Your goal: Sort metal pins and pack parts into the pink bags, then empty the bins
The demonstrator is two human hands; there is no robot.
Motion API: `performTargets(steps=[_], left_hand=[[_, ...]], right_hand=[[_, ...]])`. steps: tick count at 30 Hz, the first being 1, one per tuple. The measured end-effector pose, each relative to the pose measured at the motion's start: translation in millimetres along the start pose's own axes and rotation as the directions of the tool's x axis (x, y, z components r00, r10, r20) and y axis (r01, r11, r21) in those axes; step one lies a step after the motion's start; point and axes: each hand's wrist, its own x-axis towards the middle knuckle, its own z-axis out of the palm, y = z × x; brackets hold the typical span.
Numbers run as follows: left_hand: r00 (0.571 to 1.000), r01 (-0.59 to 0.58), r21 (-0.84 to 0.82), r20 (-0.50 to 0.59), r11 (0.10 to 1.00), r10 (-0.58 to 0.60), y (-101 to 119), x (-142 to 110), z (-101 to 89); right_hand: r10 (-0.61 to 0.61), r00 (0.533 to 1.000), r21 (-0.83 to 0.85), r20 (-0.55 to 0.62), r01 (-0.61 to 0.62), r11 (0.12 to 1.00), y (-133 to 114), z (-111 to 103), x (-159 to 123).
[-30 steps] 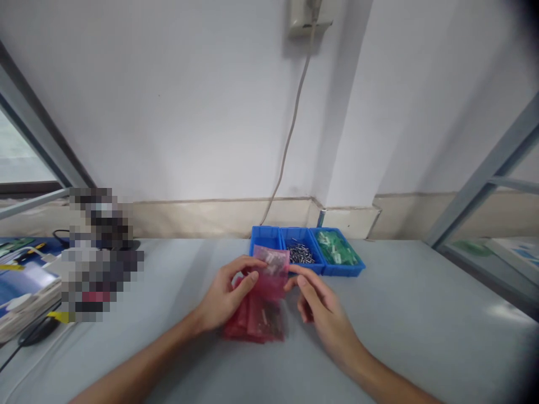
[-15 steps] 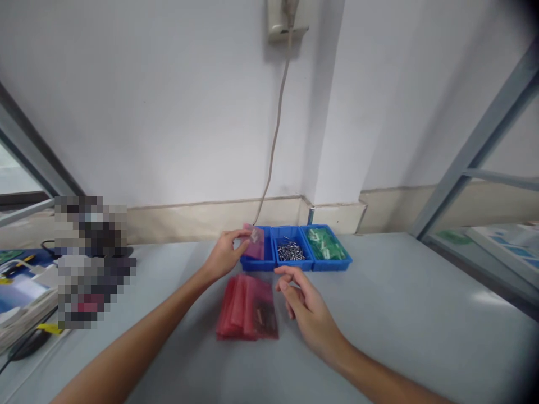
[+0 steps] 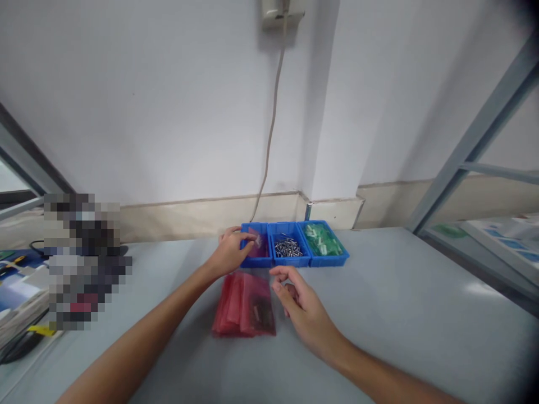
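Note:
A pink plastic bag [image 3: 261, 245] with something small and whitish in it lies inside the left blue bin [image 3: 257, 262]. My left hand [image 3: 231, 252] is at that bin's left wall, fingers apart, one digit reaching over the rim beside the bag. A stack of pink-red plastic bags [image 3: 236, 308] rests on the table in front of the bins; dark contents show through the rightmost one. To the right of the stack hovers my right hand [image 3: 301, 303], its fingers loosely curled and apart, holding nothing.
The middle blue bin [image 3: 290, 261] holds many small metal pins or screws [image 3: 287, 247]. In the right blue bin [image 3: 330, 261] are green bags [image 3: 322, 240] with white pieces. A cable [image 3: 273, 112] hangs down the wall. Electronics and cables [image 3: 25, 286] crowd the far left.
My left hand has lowered the pink bag into the left bin and its fingers have opened. My right hand has barely moved. The whole view has shifted slightly.

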Motion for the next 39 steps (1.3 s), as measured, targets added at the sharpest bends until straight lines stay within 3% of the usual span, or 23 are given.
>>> performTargets(steps=[9,14,18,27,29,31,33,39], left_hand=[[0.999,-0.009,0.096,0.044,0.995,0.005,6.4,-3.1,-5.1],[0.994,-0.107,0.258,0.014,0.96,0.108,12.7,-7.0,-10.8],[0.985,-0.165,0.332,0.104,0.929,0.138,15.6,-8.5,-13.0],[0.978,-0.195,0.314,0.13,0.929,0.161,15.0,-10.4,-16.7],[0.98,-0.199,0.309,0.088,0.93,0.18,18.9,-16.5,-21.7],[0.965,-0.197,0.328,-0.104,0.924,0.243,26.2,-27.9,-26.6],[0.936,-0.239,0.267,-0.193,0.934,0.294,35.6,-43.8,-29.9],[0.923,-0.373,-0.008,-0.102,0.928,0.37,48.5,-85.4,-28.5]], right_hand=[[0.002,1.0,-0.03,0.004,-0.002,1.0,0.6,0.7,-0.2],[-0.008,1.0,-0.065,0.014,0.009,0.998,-0.3,0.7,-0.9],[-0.048,0.998,-0.161,0.036,0.053,0.985,-3.4,-0.8,-1.8],[-0.181,0.978,-0.414,0.108,0.21,0.886,0.3,-0.2,-1.8],[-0.179,0.976,-0.478,0.124,0.217,0.851,0.6,0.2,-2.2],[-0.165,0.975,-0.519,0.149,0.219,0.826,0.3,0.4,-2.6],[-0.157,0.971,-0.532,0.178,0.229,0.815,-0.2,0.7,-2.7],[-0.14,0.969,-0.526,0.202,0.228,0.819,-0.5,2.7,-0.4]])
